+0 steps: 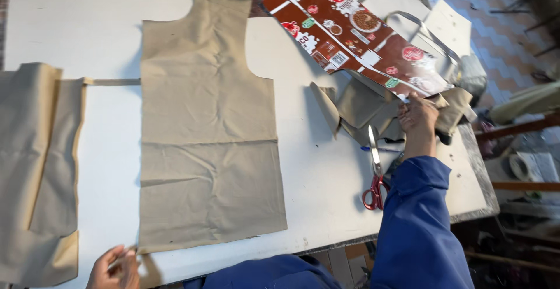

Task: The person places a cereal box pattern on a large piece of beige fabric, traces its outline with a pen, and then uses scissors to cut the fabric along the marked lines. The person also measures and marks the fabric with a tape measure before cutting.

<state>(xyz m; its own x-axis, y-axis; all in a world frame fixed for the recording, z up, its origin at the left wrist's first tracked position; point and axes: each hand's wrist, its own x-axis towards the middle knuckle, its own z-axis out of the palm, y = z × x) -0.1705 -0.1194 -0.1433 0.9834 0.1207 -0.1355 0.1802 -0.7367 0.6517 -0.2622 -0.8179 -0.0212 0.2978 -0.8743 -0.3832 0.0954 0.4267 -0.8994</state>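
A cut tan fabric panel (pixel 210 131) with an armhole curve lies flat on the white table (pixel 87 26). My left hand (pixel 114 268) pinches its lower left corner at the table's near edge. My right hand (pixel 417 117), in a blue sleeve, grips the lower edge of a flattened brown printed carton (pixel 350 35) and holds it lifted above a heap of tan fabric scraps (pixel 361 111). Red-handled scissors (pixel 375 175) lie shut on the table just left of my right forearm.
More tan fabric (pixel 38 172) lies folded along the table's left side, with a narrow strip (pixel 114 82) reaching toward the panel. A blue pen (pixel 382 148) lies by the scraps. White pieces and a grey strap (pixel 431 32) sit at the far right corner. Tiled floor lies beyond.
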